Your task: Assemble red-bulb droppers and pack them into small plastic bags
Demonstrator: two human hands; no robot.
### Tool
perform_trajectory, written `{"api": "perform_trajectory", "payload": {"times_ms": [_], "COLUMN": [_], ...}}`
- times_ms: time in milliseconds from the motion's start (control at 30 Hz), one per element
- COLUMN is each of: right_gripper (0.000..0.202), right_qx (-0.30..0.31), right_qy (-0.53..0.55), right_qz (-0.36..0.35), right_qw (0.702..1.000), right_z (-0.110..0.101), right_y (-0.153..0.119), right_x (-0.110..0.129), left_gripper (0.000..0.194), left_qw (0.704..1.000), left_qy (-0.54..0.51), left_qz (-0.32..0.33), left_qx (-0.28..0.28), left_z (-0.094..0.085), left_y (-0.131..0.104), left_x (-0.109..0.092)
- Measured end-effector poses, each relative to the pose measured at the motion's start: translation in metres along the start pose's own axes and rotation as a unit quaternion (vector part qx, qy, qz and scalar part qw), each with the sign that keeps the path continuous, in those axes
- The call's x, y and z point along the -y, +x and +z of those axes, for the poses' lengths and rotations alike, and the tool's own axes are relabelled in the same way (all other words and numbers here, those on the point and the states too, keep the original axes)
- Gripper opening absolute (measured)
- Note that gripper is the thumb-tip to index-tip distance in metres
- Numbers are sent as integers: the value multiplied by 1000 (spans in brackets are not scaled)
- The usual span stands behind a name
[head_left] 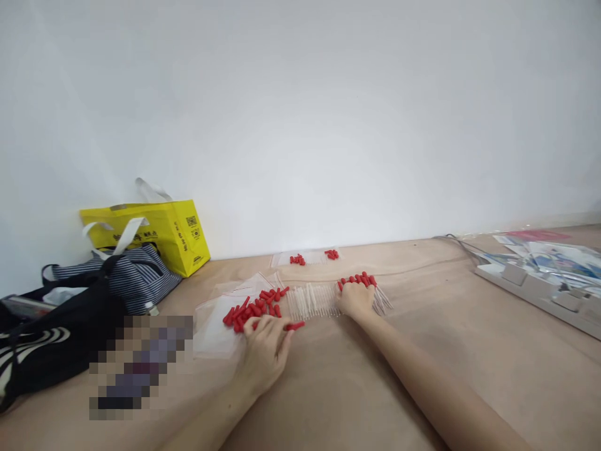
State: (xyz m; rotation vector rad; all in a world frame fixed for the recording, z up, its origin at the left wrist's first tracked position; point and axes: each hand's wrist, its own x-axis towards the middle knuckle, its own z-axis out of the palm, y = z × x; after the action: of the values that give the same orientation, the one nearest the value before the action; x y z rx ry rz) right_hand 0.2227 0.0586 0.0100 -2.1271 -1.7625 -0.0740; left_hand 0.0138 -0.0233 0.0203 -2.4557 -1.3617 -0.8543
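Left hand (268,344): pinching red piece (295,326) beside pile (256,308), apparently placed handy.
Right hand (357,298): on red-ended sticks (382,300), perhaps steadying; grip unclear.
Table's back edge (399,250): red clusters (297,259).

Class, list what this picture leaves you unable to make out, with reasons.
In the head view:
Right hand: its fingertips' hold, hidden by the hand itself.
Large red pile: exact count, hidden by overlap and the left hand.
Pixelated item: its identity, blurred out.
Black bag: one end, cut off by the left edge.
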Motion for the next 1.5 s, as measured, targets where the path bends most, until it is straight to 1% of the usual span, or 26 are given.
{"api": "perform_trajectory", "payload": {"times_ms": [100, 167, 233, 300, 367, 433, 467, 533, 633, 733, 867, 1000, 1167, 1300, 1400, 1500], "right_gripper": [28, 26, 25, 23, 21, 18, 17, 18, 20, 21, 20, 19, 18, 22, 23, 24], "right_qx": [-50, -91, -109, -97, -64, -30, -17, -1, 9, 3, -12, -7, 8, 14, 3, -7], "right_qy": [18, 62, 125, 179, 210, 225, 226, 220, 210, 205, 211, 223, 240, 227, 193, 167], "right_qz": [-31, -84, -156, -225, -278, -310, -321, -336, -352, -358, -363, -364, -350, -359, -377, -407], "right_qw": [998, 990, 974, 953, 935, 923, 919, 916, 912, 911, 908, 904, 905, 905, 906, 898], "right_z": [-3, -2, -1, -1, -3, -7, -10, -13, -14, -15, -16, -17, -17, -18, -21, -23], "right_y": [-9, -20, -36, -53, -68, -79, -82, -85, -86, -89, -92, -95, -101, -101, -97, -90], "right_x": [-6, -14, -25, -34, -40, -42, -41, -37, -31, -28, -25, -21, -15, -13, -15, -19], "left_gripper": [17, 17, 15, 14, 18, 20, 18, 13, 14, 14, 15, 14, 17, 18, 17, 16], "left_qw": [996, 993, 991, 990, 989, 989, 989, 990, 991, 992, 992, 992, 987, 984, 985, 988], "left_qy": [-56, -74, -83, -92, -98, -97, -94, -88, -90, -94, -94, -105, -132, -147, -143, -130], "left_qz": [21, 13, -4, -17, -26, -31, -31, -28, -23, -29, -26, -20, -55, -74, -58, -22], "left_qx": [64, 95, 106, 104, 105, 110, 112, 110, 95, 78, 75, 68, 69, 74, 76, 77], "left_z": [-1, 0, 1, 3, 7, 11, 13, 17, 18, 17, 16, 16, 18, 18, 16, 12], "left_y": [-7, -10, -10, -9, -7, -5, -3, -1, 0, -1, -3, -3, -1, -1, -3, -4], "left_x": [-10, -12, -12, -10, -10, -10, -11, -13, -15, -16, -15, -15, -17, -16, -16, -18]}}
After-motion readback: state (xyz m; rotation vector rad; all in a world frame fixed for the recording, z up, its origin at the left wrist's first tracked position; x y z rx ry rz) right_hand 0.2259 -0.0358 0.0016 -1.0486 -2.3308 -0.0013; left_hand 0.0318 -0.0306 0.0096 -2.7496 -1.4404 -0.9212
